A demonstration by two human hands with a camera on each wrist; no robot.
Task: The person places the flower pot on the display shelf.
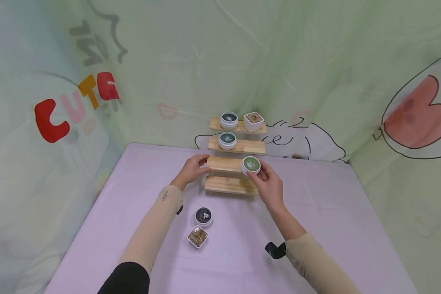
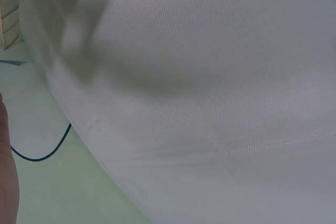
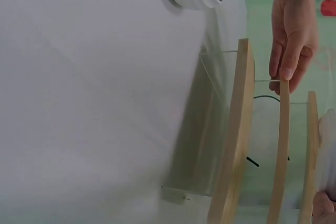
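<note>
A tiered stand with wooden boards [image 1: 224, 164] and clear sides stands at the back of the table. My left hand [image 1: 192, 169] pinches the left end of its second board from the bottom; the right wrist view shows the thumb [image 3: 290, 66] against that board. A round white jar with a green top [image 1: 251, 164] is between the thumb and fingers of my right hand [image 1: 271, 185], at the same board's right end. Whether the jar touches the wood is unclear. In the left wrist view only a strip of hand [image 2: 8, 171] shows.
Two teal-topped round jars [image 1: 229, 119] and a square white pot [image 1: 254, 121] occupy the upper boards. Nearer me on the lilac tablecloth [image 1: 235, 253] sit a dark-topped round jar [image 1: 203, 216] and a square pot of brown bits [image 1: 197, 237]. Printed curtains [image 1: 191, 61] surround the table.
</note>
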